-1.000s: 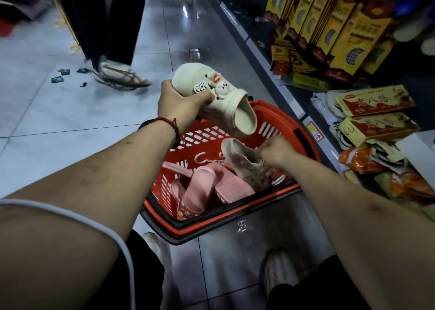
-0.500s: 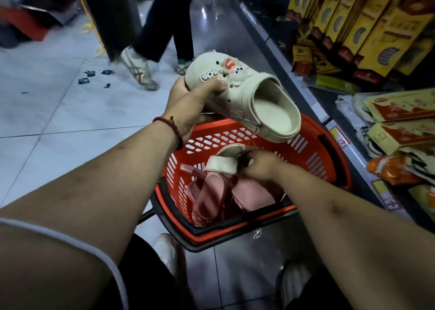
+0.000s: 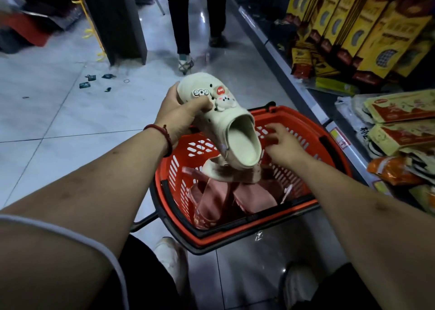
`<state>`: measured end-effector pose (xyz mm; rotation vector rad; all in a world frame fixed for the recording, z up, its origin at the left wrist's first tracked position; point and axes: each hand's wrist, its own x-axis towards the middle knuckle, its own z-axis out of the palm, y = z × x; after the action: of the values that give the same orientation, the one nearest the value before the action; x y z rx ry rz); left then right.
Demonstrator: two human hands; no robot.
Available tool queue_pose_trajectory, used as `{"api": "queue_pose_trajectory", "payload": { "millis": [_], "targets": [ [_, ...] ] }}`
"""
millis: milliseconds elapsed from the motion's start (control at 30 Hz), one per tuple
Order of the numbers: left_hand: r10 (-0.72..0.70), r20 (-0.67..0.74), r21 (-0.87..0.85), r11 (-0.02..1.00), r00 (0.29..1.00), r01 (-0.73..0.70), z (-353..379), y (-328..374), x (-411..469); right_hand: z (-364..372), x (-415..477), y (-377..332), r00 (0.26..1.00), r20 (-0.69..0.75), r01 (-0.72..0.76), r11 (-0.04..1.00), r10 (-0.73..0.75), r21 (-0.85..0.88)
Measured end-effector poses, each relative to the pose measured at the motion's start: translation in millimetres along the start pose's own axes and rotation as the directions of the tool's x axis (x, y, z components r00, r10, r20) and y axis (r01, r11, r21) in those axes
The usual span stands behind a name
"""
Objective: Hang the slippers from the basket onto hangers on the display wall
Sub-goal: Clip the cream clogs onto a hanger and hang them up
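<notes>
A cream clog slipper point(image 3: 235, 131) with cartoon charms is held by its toe in my left hand point(image 3: 181, 114), above the red basket point(image 3: 329, 149) on the floor. Its heel opening faces me. My right hand point(image 3: 282, 145) hovers over the basket just right of the clog's heel, fingers spread and holding nothing. A second cream clog point(image 3: 216, 171) hangs tilted just under the first one; whether a tie joins them I cannot tell. Pink slippers point(image 3: 211, 203) lie in the basket's bottom.
Another person's legs point(image 3: 183, 27) stand on the tiled floor ahead. A low shelf with packaged insoles point(image 3: 400, 135) runs along the right, and yellow boxes point(image 3: 353, 27) hang above it. A dark pillar point(image 3: 117, 20) stands at the left. My shoes point(image 3: 171, 262) are beside the basket.
My right hand has let go of the second cream clog in the basket and risen beside the held clog. The held clog has tipped so its heel points down towards me.
</notes>
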<state>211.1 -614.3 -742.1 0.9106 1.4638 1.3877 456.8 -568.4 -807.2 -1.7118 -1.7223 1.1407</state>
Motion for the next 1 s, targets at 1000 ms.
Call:
{"api": "queue_pose_trajectory", "payload": {
  "millis": [1000],
  "targets": [
    [-0.744,0.317,0.937,0.341,0.589,-0.074,92,-91,-7,-8,-10,47,0.847,0.142,-0.373,0.763,0.513,-0.528]
  ]
}}
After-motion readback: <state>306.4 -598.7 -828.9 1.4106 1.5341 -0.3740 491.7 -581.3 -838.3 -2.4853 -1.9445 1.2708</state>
